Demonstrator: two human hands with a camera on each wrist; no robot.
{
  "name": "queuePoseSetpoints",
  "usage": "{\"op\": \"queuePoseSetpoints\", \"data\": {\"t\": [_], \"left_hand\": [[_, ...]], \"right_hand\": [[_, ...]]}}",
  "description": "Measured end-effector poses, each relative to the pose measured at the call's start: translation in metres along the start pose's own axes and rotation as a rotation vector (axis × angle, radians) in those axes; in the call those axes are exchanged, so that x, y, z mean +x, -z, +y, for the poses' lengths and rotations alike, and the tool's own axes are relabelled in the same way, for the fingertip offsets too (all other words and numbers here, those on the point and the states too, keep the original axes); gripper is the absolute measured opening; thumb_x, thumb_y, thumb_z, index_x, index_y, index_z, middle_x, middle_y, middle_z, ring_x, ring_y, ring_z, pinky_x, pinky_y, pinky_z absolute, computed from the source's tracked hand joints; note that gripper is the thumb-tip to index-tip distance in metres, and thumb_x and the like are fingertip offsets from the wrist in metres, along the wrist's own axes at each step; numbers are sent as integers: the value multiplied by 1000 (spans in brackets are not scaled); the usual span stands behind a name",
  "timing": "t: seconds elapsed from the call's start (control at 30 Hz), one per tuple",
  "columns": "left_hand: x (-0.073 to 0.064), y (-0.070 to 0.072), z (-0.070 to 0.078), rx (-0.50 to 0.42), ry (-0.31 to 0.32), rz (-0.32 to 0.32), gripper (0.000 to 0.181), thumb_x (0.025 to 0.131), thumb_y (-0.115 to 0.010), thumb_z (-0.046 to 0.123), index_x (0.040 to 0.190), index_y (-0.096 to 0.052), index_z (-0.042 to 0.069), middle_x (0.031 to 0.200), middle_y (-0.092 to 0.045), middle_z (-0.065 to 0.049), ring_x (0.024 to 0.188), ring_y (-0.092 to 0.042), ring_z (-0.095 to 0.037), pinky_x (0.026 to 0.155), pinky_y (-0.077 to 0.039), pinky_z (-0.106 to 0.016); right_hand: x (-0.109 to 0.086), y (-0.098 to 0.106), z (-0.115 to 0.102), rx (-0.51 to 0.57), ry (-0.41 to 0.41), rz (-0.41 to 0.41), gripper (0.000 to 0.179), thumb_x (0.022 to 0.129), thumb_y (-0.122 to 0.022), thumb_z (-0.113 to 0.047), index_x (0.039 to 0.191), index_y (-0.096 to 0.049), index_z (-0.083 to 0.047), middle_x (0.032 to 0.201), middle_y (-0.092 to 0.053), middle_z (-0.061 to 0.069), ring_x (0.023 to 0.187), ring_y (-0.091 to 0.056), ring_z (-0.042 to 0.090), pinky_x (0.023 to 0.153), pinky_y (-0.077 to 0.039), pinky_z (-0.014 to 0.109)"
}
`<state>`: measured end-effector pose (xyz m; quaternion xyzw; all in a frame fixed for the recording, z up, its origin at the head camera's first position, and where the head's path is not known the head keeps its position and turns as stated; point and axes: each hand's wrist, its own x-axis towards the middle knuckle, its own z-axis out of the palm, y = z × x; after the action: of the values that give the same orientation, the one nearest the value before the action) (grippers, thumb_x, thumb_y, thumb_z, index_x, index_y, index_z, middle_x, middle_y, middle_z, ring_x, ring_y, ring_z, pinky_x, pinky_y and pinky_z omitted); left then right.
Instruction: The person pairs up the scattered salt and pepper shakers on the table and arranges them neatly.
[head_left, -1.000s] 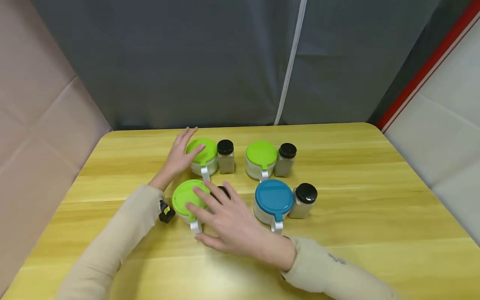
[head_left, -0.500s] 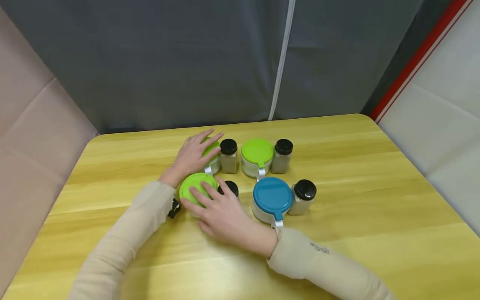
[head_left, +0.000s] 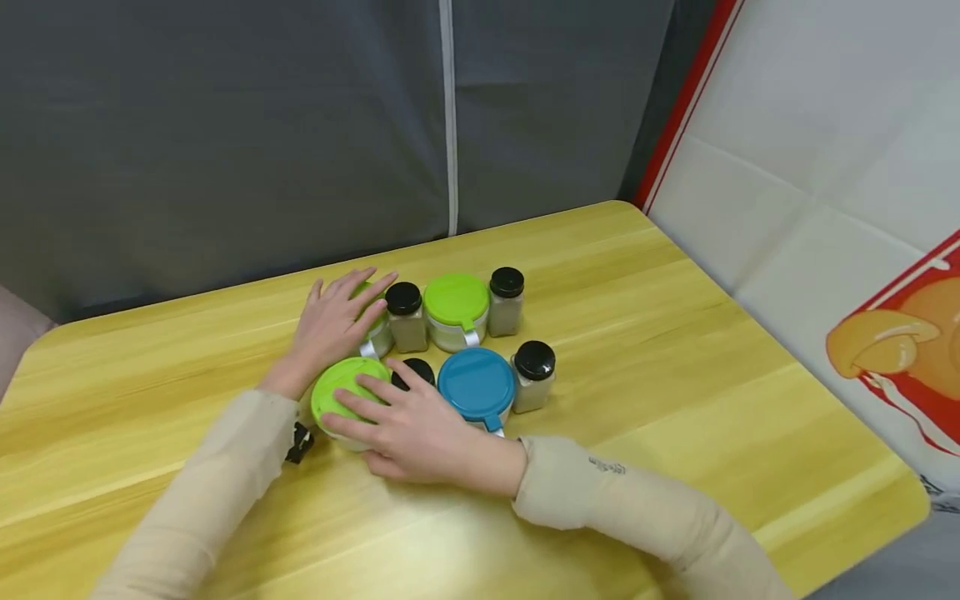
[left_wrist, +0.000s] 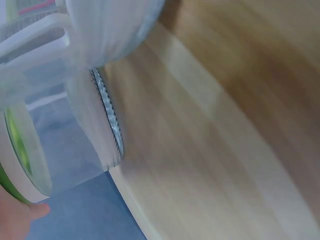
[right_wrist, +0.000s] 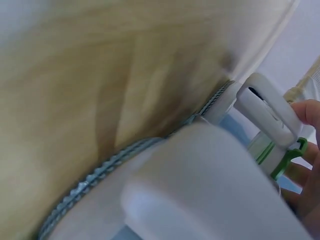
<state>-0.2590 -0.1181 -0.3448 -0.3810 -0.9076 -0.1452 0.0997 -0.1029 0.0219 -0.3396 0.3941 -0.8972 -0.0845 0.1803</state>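
Observation:
Two rows of lidded jars stand on the wooden table. In the head view, my left hand (head_left: 330, 325) lies along the left side and over the lid of the back-left green-lidded jar (head_left: 378, 337), fingers extended. Spread fingers of my right hand (head_left: 420, 437) rest across the front-left green-lidded jar (head_left: 337, 387), partly hiding it and the black-capped bottle (head_left: 414, 371) beside it. In the right wrist view, my fingers (right_wrist: 310, 112) are at a white handle (right_wrist: 272, 107) near a green lid edge. The left wrist view shows a fingertip (left_wrist: 37, 211) below a clear-walled jar (left_wrist: 65, 145).
A blue-lidded jar (head_left: 477, 385) and a black-capped bottle (head_left: 534, 379) stand front right. Behind are another green-lidded jar (head_left: 456, 308) and black-capped bottles (head_left: 506, 304) (head_left: 407, 321). A small black object (head_left: 300, 443) shows by my left cuff. Grey curtain (head_left: 225, 150) backs the table.
The view has turned right. Both left green-lidded jars have moved right under my hands, narrowing the gaps in both rows. My left hand now lies further over its jar.

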Motion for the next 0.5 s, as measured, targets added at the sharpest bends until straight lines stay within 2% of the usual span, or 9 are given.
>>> {"op": "queuePoseSetpoints", "data": {"t": [0.2,0.5], "left_hand": [[5,-3,6,8,14,-41,47,98,-30,45,142,-32,30,144,-32,-10,130,-25,-35,98,-12,-65],[26,-15,33,7,38,-76,49,97,-26,49,142,-32,31,143,-33,-9,132,-22,-34,99,-16,-63]], "right_hand": [[-7,-2,7,-11,20,3,52,90,-41,-49,139,-40,-30,140,-39,-6,129,-32,19,103,-23,46],[-36,-2,33,51,20,11,52,88,-49,-37,137,-43,-25,139,-41,-3,129,-32,18,105,-19,45]]}}
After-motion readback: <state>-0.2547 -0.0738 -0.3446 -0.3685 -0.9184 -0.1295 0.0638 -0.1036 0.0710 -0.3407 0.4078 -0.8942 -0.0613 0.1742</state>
